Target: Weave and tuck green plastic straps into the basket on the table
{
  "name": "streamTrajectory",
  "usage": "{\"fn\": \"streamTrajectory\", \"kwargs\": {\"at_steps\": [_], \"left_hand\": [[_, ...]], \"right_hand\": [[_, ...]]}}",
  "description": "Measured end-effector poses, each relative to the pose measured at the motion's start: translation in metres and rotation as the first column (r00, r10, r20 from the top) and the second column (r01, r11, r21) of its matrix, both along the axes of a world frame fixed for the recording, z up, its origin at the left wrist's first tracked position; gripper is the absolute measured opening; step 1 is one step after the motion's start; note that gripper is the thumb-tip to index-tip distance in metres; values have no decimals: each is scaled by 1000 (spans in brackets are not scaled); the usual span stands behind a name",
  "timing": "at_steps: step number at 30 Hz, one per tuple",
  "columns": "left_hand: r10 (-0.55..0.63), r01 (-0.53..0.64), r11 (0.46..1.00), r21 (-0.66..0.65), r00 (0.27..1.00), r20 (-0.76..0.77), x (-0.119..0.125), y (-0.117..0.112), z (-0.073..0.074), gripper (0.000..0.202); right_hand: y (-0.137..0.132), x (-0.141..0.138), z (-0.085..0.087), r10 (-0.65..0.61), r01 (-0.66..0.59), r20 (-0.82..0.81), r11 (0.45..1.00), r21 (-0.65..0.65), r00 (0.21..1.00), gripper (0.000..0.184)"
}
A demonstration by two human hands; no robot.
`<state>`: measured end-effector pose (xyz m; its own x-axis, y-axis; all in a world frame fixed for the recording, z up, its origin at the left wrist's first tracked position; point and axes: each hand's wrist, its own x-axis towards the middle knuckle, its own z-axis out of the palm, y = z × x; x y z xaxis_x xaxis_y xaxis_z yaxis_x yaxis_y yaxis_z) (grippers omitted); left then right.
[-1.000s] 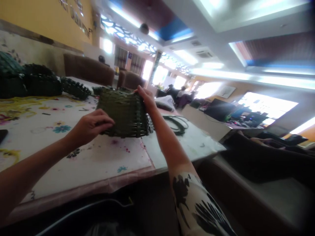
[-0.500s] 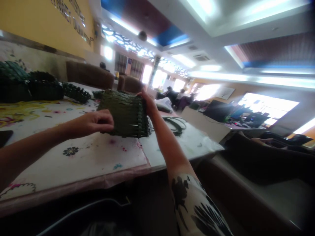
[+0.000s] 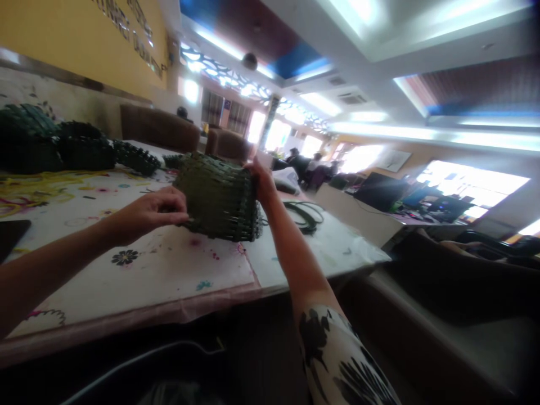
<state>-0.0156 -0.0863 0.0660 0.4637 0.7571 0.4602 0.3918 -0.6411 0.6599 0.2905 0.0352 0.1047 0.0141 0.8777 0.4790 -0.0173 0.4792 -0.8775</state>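
A dark green woven basket [image 3: 215, 197] lies on its side, tilted, at the near part of the table. My right hand [image 3: 263, 181] grips its upper right edge, the fingers partly hidden behind it. At the basket's lower left is my left hand [image 3: 163, 209], its fingers closed in a pinch. Whatever sits between those fingertips is too small and blurred to make out. Coiled green strips [image 3: 306, 216] rest on the table just beyond my right forearm.
More dark green woven baskets [image 3: 86, 147] stand at the far left, beside loose yellow strips [image 3: 40, 188]. A dark flat object [image 3: 12, 236] lies at the left edge. Brown chairs [image 3: 160, 128] are behind the flower-printed table [image 3: 169, 281]. People sit in the background.
My left hand has drawn a little to the left, away from the basket's side. The basket has tilted slightly in my right hand, and the view has shifted a bit.
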Motion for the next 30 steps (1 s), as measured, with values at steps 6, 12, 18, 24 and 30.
{"fn": "streamTrajectory", "kwargs": {"at_steps": [6, 12, 18, 24, 30], "left_hand": [[62, -62, 998, -13, 998, -22, -2, 3, -7, 37], [52, -41, 995, 92, 991, -122, -4, 7, -18, 36], [51, -30, 989, 145, 987, -149, -1, 14, -36, 38], [60, -33, 986, 166, 985, -160, -6, 18, -41, 33], [40, -10, 988, 156, 982, -185, -13, 27, -48, 32]], "right_hand": [[-2, 1, -5, 0, 0, -51, 1000, 2, 999, 63], [-8, 0, -11, 33, -30, -144, 999, 24, 989, 57], [-9, -6, -15, 45, -42, -152, 999, 26, 987, 51], [-10, -8, -20, 39, -37, -153, 999, 18, 987, 48], [-14, -13, -22, 22, -25, -139, 999, -20, 990, 50]]}}
